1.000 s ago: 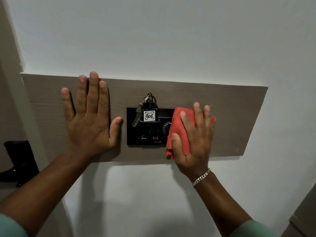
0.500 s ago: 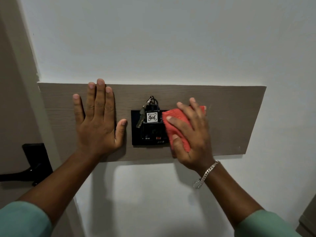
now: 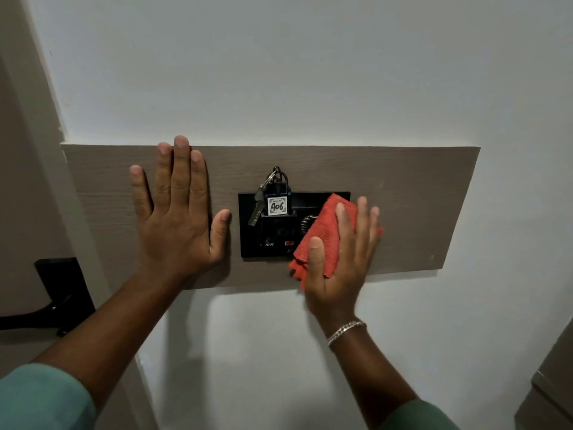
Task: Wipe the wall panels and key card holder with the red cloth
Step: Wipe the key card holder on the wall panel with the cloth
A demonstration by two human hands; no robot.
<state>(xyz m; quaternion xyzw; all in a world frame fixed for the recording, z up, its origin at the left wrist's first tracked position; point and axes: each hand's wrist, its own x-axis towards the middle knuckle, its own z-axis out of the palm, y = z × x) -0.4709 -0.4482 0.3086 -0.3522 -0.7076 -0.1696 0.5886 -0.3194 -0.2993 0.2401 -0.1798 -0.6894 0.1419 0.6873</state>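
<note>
A long grey-brown wood-grain wall panel (image 3: pixel 403 193) runs across a plain white painted wall (image 3: pixel 279 72), with a taupe door frame (image 3: pixel 37 150) at its left end. Beyond the frame, low on the left, a black door handle plate (image 3: pixel 63 287) and lever show only in part, cut by the picture's edge. At the lower right corner a sliver of grey-brown furniture (image 3: pixel 555 386) enters the view; what it is cannot be told.

Set in the middle of the panel is a black rectangular key card holder (image 3: pixel 248 231), with a black key fob (image 3: pixel 278 197) standing in its slot, a white tag on it reading 406, and a metal key (image 3: pixel 256 209) hanging at its left.

The left hand (image 3: pixel 176 218) lies flat on the wood panel just left of the holder, fingers spread and straight, gripping nothing. The right hand (image 3: pixel 341 256) presses a folded red cloth (image 3: pixel 325 231) flat against the wall, fingers extended over it and thumb on its lower part. The cloth covers the holder's right side and lower right corner and laps onto the wood panel. A ribbed round part peeks out at the cloth's edge, too hidden to identify. A silver chain bracelet (image 3: pixel 345 332) circles the right wrist; teal sleeves (image 3: pixel 40 398) show at the bottom.
</note>
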